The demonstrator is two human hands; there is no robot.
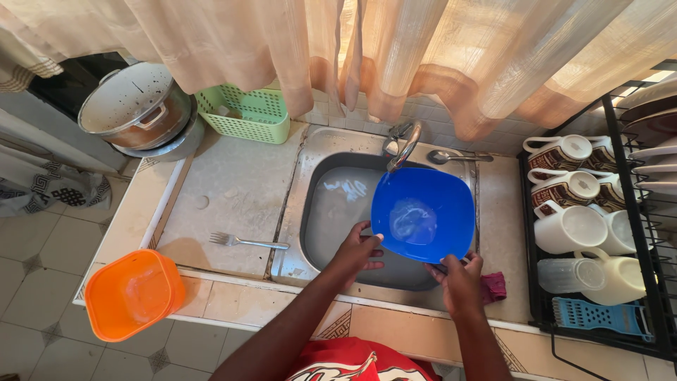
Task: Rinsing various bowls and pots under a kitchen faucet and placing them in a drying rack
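The square blue plastic bowl (423, 214) is held over the stainless steel sink basin (331, 212), directly beneath the chrome tap spout (402, 145); water is visible inside the bowl; the left hand (356, 248) is clamped on the bowl's near-left rim with the thumb on the edge; the right hand (458, 279) is clamped on the near-right rim. A dark red cloth (494, 286) lies on the bench (233, 190) just beside the right hand; a metal fork (247, 242) lies on the bench left of the basin; a metal spoon (458, 156) lies behind the basin; an orange square plastic bowl (130, 293) overhangs the bench's front-left corner; a green perforated plastic basket (247, 113) stands at the rear; a black wire rack (613, 212) at the right holds mugs.
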